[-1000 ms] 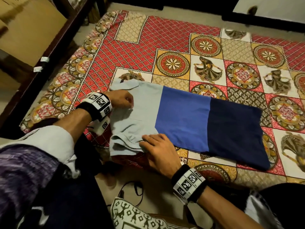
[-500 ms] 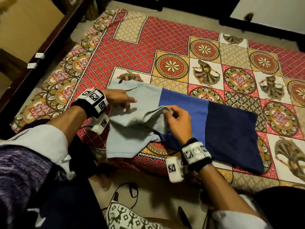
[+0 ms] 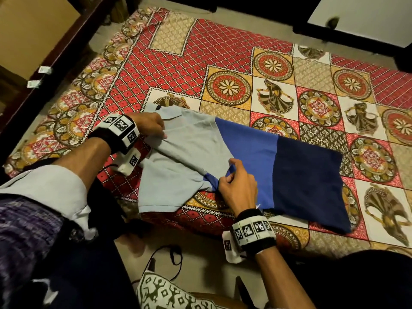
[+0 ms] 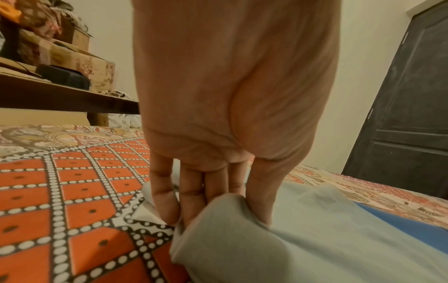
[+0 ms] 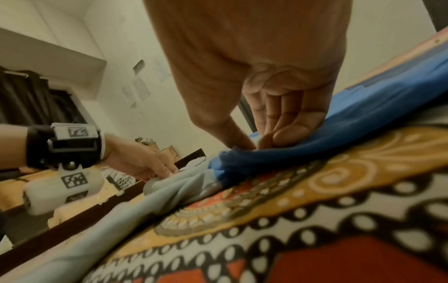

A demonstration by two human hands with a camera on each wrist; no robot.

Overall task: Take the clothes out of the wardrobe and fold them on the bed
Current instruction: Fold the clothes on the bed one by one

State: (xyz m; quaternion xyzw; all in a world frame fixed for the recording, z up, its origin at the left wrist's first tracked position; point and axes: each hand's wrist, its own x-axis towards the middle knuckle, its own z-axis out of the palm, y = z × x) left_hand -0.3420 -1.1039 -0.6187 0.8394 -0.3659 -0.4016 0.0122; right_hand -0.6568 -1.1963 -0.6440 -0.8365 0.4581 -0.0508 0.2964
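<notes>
The left hand (image 3: 149, 125) and the right hand (image 3: 239, 186), at its 4 o'clock, both pinch the polo shirt (image 3: 245, 161) on the bed (image 3: 223, 52), mid-fold; next, I think, lay that side flat.

Under the left hand (image 3: 149, 126) lies a pale grey, mid-blue and navy banded knit-cloth shirt (image 3: 245, 159), matt and soft, creasing where the right hand (image 3: 238, 186) pinches its blue band. Beneath both hands spreads a red, ochre and white printed cotton bedsheet (image 3: 223, 63), matt and flat-woven. Left of the left hand runs a dark, faintly glossy wooden bed rail (image 3: 55, 61).
</notes>
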